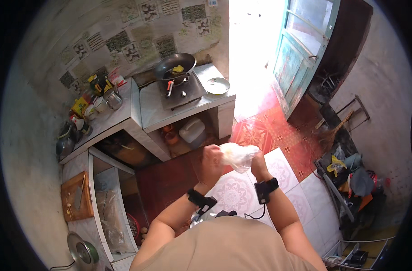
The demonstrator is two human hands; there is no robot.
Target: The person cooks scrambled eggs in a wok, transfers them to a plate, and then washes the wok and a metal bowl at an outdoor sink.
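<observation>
Red and white patterned tiles point(231, 194) lie below us; our left hand point(211, 161) and right hand point(260, 167) pinch a crinkled, translucent bag point(238, 156), contents blurred.

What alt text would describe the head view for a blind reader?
A person's bare left hand and right hand hold a translucent white plastic bag above pink-patterned white floor tiles. Ahead, a dark metal wok rests on a black kitchen stove beside a round white plate; at left, a silver metal knife lies on a brown wooden cutting board.
</observation>
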